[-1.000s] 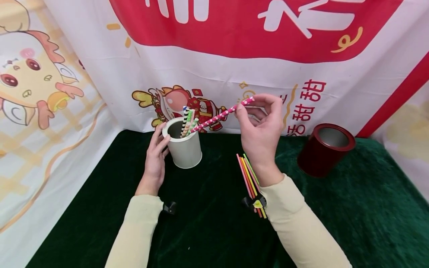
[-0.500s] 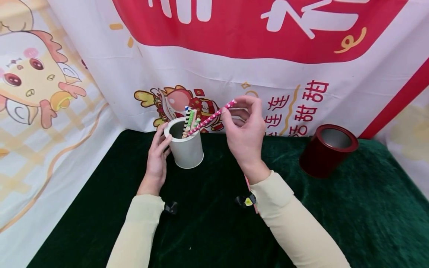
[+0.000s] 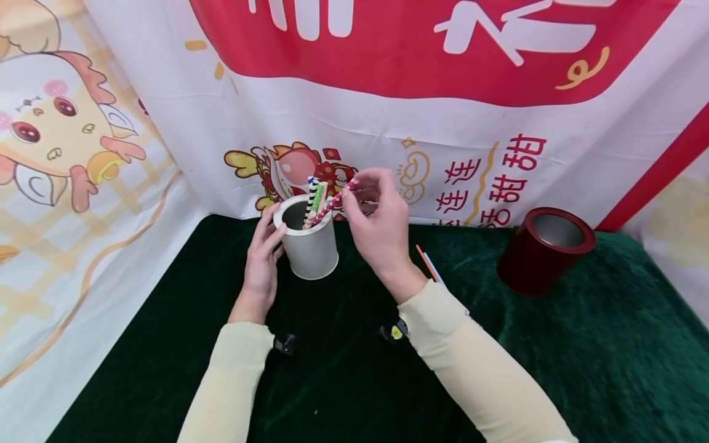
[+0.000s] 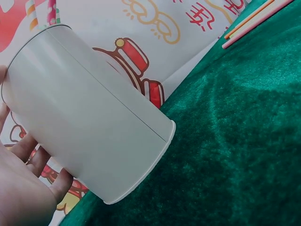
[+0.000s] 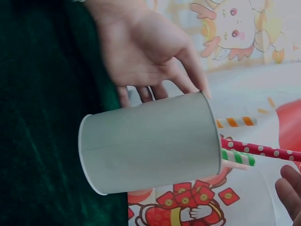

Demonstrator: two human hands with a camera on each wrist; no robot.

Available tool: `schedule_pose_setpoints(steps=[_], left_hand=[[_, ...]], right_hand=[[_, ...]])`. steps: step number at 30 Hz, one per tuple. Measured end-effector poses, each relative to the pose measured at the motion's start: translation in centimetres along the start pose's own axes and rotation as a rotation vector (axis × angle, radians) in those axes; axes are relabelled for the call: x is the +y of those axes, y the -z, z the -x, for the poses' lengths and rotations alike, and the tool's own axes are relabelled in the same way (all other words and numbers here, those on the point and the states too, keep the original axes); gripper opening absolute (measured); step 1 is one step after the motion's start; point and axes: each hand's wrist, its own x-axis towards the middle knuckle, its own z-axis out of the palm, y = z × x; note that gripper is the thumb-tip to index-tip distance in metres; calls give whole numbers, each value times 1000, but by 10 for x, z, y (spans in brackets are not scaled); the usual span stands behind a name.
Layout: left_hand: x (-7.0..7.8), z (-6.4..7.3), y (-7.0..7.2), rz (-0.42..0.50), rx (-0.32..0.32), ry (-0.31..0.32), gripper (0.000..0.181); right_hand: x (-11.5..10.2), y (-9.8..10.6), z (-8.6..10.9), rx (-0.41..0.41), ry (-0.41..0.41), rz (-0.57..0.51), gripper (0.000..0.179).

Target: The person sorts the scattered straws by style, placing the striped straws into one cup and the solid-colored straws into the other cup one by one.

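Note:
A white cylindrical cup (image 3: 308, 252) stands on the green cloth, and my left hand (image 3: 261, 264) grips its left side, thumb at the rim. Several patterned paper straws lean in the cup, among them a green-striped straw (image 5: 239, 157) and an orange-striped straw (image 5: 237, 122). With thumb and index finger, my right hand (image 3: 382, 231) pinches the upper end of a pink straw with white dots (image 5: 258, 149). This straw slants down, its lower part inside the cup and hidden by the wall in both wrist views.
Thin plain straws (image 3: 429, 263) lie on the green cloth (image 3: 343, 381), partly covered by my right sleeve. A dark red cup (image 3: 532, 267) stands farther right. Close behind the white cup hangs a printed cloth backdrop (image 3: 354, 111).
My right hand has moved left and slightly down, bringing the dotted straw deeper into the cup. My left hand keeps its grip on the cup.

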Motion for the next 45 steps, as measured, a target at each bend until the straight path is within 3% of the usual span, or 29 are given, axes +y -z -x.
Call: schedule_pose_setpoints(steps=[9,31,38,45], left_hand=[[-1,0,1,-5,6,-3,53],[-1,1,0,-14,-1,-16,50],[-2,2,-2,-7,-1,-23,52],[0,1,-2,-2,-1,-18,53]], right_hand=[[3,-17,4,-65,-3,187,21],[17,-40,15,-188,-49,262,20],[14,-10,10,-161,-41,200,22],[19,67,4,-21,41,211,25]])
